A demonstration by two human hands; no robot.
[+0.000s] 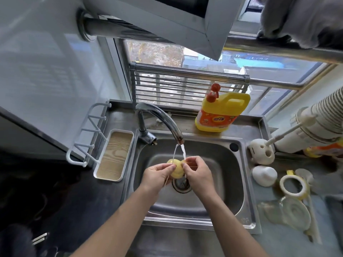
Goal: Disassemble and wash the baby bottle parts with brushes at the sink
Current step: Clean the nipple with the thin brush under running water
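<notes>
Both forearms reach in from the near edge. The left hand (pixel 157 175) and the right hand (pixel 197 173) meet over the drain (pixel 181 184) of the sink (pixel 219 193). Each pinches one side of a yellow soft part (pixel 176 170) with thumb and fingertips, and neither hand is free.

- The part sits directly under the water stream (pixel 182 150). Judgement: it is held there for rinsing, low in the basin so the splash stays inside.
- A thin pale stem (pixel 167 180) runs down from the left hand. I cannot tell whether it is a straw or a slim brush.

Right counter, near to far:
- A clear dome lid (pixel 295 214) lies on its side.
- A yellow ring (pixel 294 185) is beside it.
- A white cap (pixel 264 175) is next.
- A white holder (pixel 261 151) with round holes carries a long white brush handle (pixel 291 129).

Judgement: these are separated bottle pieces, parked beside the sink for their turn, with the brush kept in reach of the right hand.

On the left rim are a white tray (pixel 115 154) and a hook rack (pixel 87 138).

Behind them, the tap (pixel 161 117) arcs over the basin. A yellow detergent jug (pixel 222 110) with a red pump stands on the back ledge. A slatted rack (pixel 185 86) leans at the window.

Writing:
- The jug's orange label shows characters, too blurred to read.
- The stamp on the front sink rim is also illegible.
</notes>
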